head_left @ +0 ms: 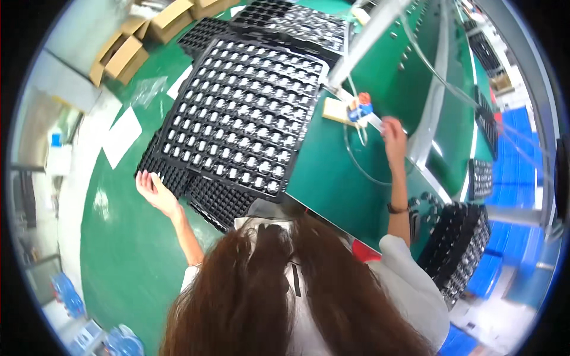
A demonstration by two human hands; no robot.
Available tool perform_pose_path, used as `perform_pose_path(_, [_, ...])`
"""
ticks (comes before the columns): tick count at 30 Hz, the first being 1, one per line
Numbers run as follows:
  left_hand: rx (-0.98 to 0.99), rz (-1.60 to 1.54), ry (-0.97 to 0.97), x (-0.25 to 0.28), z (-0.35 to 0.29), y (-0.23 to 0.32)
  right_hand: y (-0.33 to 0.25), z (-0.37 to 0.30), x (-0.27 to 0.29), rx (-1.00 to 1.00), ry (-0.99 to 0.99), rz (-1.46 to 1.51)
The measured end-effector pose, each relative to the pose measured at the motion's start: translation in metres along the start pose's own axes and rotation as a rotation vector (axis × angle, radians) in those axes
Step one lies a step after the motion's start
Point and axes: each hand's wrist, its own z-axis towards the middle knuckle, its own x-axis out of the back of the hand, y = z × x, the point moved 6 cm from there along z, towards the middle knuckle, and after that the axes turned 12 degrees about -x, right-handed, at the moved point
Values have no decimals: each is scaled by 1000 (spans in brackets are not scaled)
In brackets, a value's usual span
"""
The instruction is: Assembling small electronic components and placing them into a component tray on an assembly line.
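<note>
A large black tray (240, 113) lies to my left, its rows of pockets filled with small silvery-white parts. My left hand (155, 193) is beside the near left corner of the trays, palm up with the fingers apart and no visible object in it. Over the green bench (332, 172), my right hand (393, 135) has its fingers bent together by the end of a white strip (374, 121). What those fingers hold, if anything, is too small to make out. The strip runs from a small blue and orange fixture (360, 108) next to a pale yellow block (336, 110).
More black trays (219, 199) sit under the filled one, and others (291, 24) lie beyond it. A stack of trays (454, 249) stands at my right. A metal post (368, 44) rises from the bench, with a thin tube (362, 169) curving nearby. Cardboard boxes (122, 58) stand far left.
</note>
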Motion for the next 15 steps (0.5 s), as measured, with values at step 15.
perform_pose_path(15, [-419,500,-1115,-118,-85,132,-32,10,-36,215,-482,-77])
